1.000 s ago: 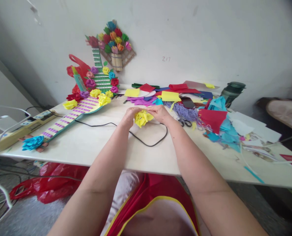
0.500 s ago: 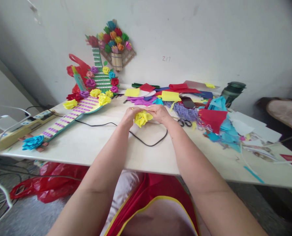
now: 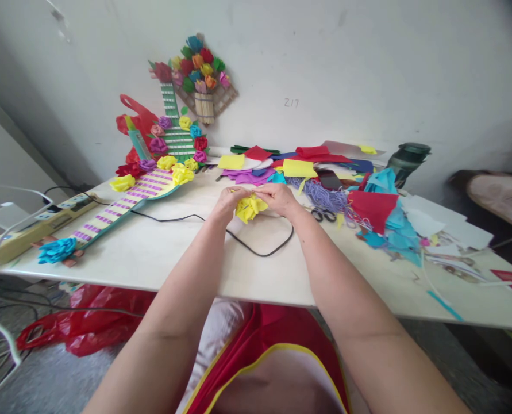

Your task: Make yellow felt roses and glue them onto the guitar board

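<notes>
A ruffled yellow paper flower [image 3: 249,208] is held between my two hands above the middle of the table. My left hand [image 3: 228,203] grips its left side with closed fingers. From the right, my right hand [image 3: 278,199] pinches its upper edge near the tips of the left fingers. Both sets of fingertips are partly hidden behind the petals and knuckles. Below the flower, a black cable [image 3: 262,255] loops across the white tabletop [image 3: 256,282]. A pair of black-handled scissors [image 3: 323,215] lies right of my right hand.
At left stand a striped guitar-shaped craft [image 3: 122,210] with paper flowers and a power strip [image 3: 44,221]. Coloured paper sheets [image 3: 299,168], purple shredded strands [image 3: 322,196], a phone [image 3: 330,179], blue paper [image 3: 400,224] and a dark bottle [image 3: 408,161] lie or stand behind and right.
My hands stay in nearly the same place around the yellow flower. Only slight finger movement at its upper left edge shows.
</notes>
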Demonstrator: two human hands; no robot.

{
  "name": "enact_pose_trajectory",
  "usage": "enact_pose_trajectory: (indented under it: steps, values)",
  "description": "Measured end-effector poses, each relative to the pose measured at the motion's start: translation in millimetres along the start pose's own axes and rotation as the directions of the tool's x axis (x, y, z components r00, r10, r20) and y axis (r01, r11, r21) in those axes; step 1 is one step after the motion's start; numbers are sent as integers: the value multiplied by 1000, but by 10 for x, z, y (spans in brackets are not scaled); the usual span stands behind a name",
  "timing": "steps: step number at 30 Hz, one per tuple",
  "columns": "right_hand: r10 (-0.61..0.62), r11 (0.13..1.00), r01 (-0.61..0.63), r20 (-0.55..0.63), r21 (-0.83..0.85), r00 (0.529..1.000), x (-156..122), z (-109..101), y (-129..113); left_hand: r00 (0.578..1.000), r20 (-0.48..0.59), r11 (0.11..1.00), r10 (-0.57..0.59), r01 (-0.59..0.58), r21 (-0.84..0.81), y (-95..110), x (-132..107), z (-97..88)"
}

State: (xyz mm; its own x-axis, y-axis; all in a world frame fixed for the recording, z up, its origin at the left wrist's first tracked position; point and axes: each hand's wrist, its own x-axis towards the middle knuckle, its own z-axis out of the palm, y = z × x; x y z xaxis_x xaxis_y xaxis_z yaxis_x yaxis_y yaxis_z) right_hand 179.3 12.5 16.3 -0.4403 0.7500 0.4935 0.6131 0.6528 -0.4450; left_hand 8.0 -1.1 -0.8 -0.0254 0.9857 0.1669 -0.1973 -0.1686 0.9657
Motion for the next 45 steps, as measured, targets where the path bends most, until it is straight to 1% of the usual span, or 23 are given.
enact_pose_trajectory:
  steps: [4,10,15,20,26,29,33,39,45]
  values:
    - [27,999,-27,3,22,1000,-8,-8,-21,999,28,999,27,-28,43,14,-9,13]
    - [12,995,-12,-2,-96,1000,19,-15,-2,996,85,998,24,-28,50,37,-19,7]
    - [-21,991,18,-19,-131,1000,32,-3,11,993,116,997,7,-16,74,29,-9,-16]
    - [-38,992,34,-28,-119,999,32,7,9,993,117,996,16,-26,83,2,4,-30]
    - [-41,995,36,-53,-98,998,33,7,-4,989,150,997,-10,-2,83,23,-4,-23]
    - [-41,995,35,-65,-98,997,30,-1,-18,989,148,997,-23,11,79,38,-17,-16]
    - [-17,996,10,-86,-83,996,26,-19,-30,988,150,998,-32,22,67,44,-32,-8]
    - [54,998,-56,-78,-17,995,13,-47,-47,986,164,997,-26,14,79,19,-28,-8]
    - [58,998,-60,-85,-20,995,21,-41,-50,990,138,996,-33,21,84,34,-29,6]
